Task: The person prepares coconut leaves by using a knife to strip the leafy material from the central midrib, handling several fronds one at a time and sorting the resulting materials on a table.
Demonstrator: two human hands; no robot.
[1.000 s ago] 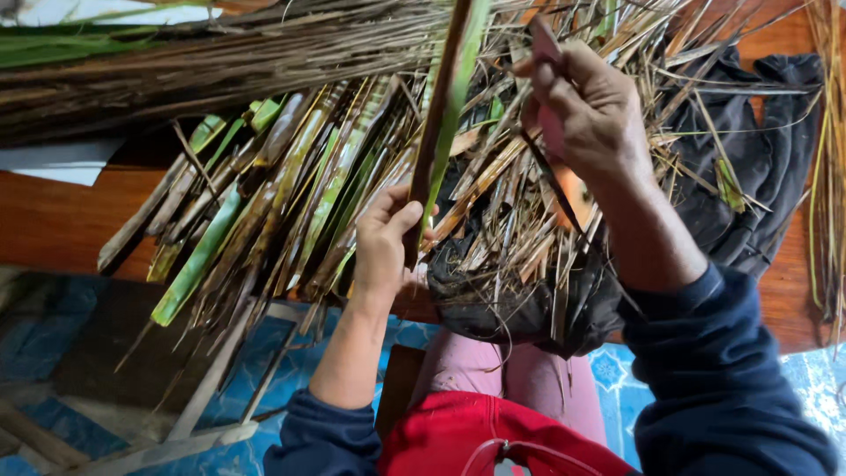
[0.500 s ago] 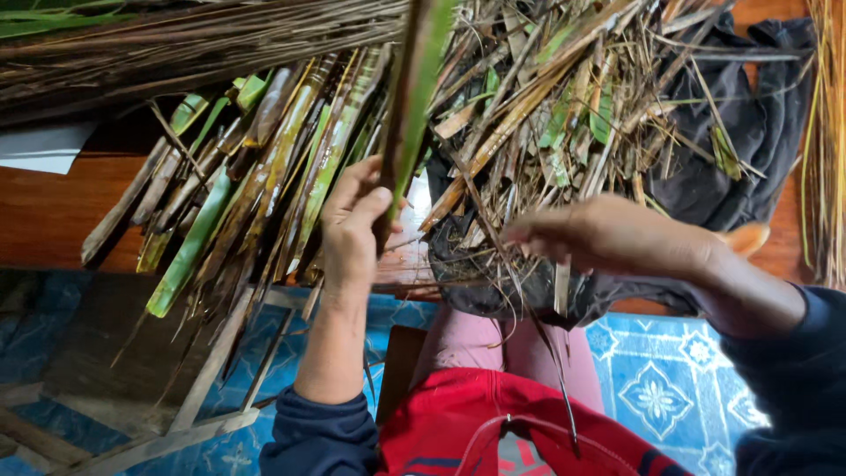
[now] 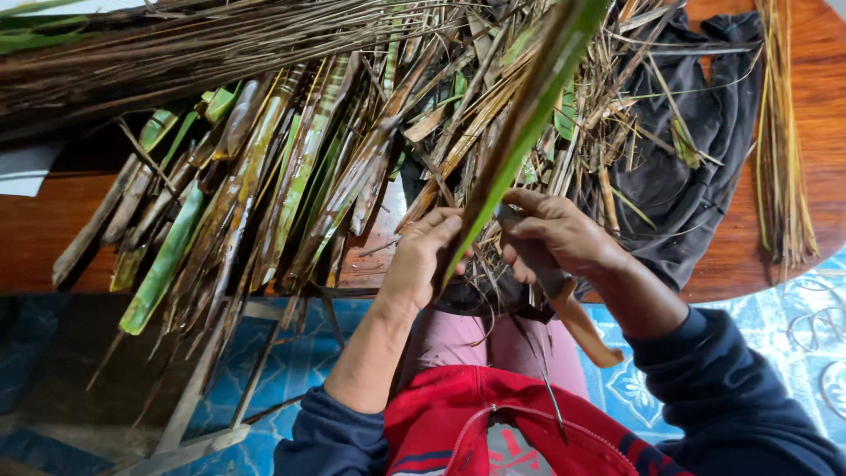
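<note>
- The long green leaf blade (image 3: 529,115) runs off the top edge, so its far end is cut off; its near end disappears between the two hands.
- The left hand (image 3: 421,260) has its fingers curled around the blade's lower part, just left of it.
- The right hand (image 3: 560,234), just right of the blade, closes its fingers on a knife (image 3: 564,295). Its dark blade is mostly hidden under the fingers, and only the tan wooden handle shows clearly, below the hand.
- Left of the blade, a pile of dry brown and green leaf strips (image 3: 256,176) covers much of the wooden table (image 3: 26,229).
- Right of the blade, a dark cloth (image 3: 696,176) lies half buried under straw.
- Half a second ago the right hand lay lower and further right, away from the blade; it has since come up against it.
</note>
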